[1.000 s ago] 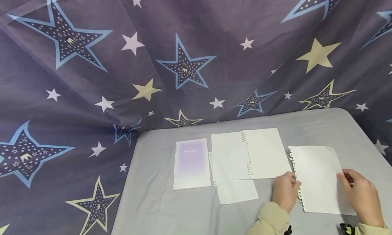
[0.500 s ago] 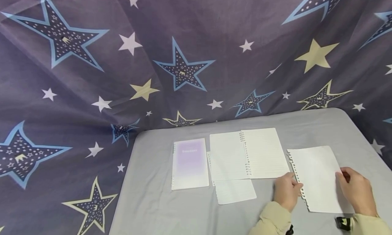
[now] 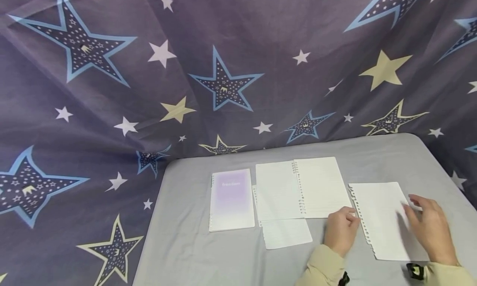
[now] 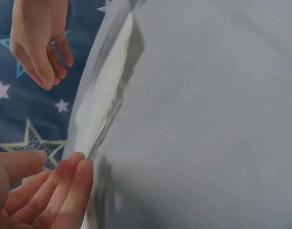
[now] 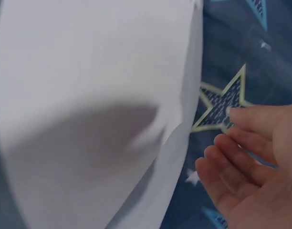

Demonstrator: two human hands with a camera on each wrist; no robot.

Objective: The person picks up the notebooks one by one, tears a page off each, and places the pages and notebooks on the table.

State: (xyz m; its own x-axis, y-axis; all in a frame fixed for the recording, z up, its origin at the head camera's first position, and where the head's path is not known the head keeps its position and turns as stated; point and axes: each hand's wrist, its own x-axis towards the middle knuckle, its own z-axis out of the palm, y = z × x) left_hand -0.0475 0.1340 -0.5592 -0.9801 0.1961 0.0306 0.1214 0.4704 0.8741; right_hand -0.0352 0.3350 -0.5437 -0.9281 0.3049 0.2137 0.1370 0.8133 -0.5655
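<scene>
A loose white sheet with a torn, perforated left edge lies at the right of the table. My left hand is beside that edge, near the lower right corner of an open spiral notebook. In the left wrist view its thumb and fingers stand apart with nothing between them. Over the sheet's right edge hovers my right hand, casting a shadow on the paper. The right wrist view shows its fingers loosely bent, thumb apart, holding nothing.
A closed spiral notebook with a purple and white cover lies at the left. Another lined sheet sticks out from under the open notebook. Behind the grey-covered table hangs a star-patterned curtain.
Both hands have let go of the loose sheet, which now lies flat after turning and shifting slightly. The left hand drew back leftward; the right hand lifted off the right edge.
</scene>
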